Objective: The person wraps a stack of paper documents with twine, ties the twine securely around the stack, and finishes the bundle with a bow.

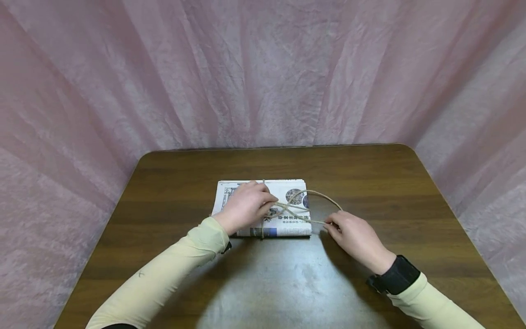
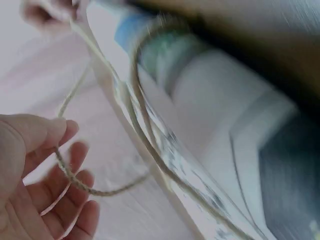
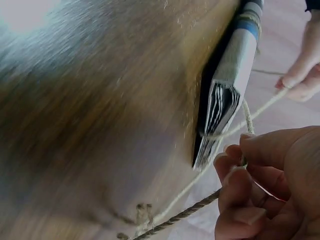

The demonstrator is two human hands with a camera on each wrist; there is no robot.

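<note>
Newspaper bundle (image 1: pixel 287 227) on brown surface (image 1: pixel 370 183), twine (image 1: pixel 324 196) crossed over it, left hand (image 1: pixel 245 205) pinching twine at crossing, right hand (image 1: pixel 355 238) grip clamped on twine loop.

newspaper (image 2: pixel 210 115) blurred, cut by frame edge | print (image 1: pixel 292 218) too small to read
</note>
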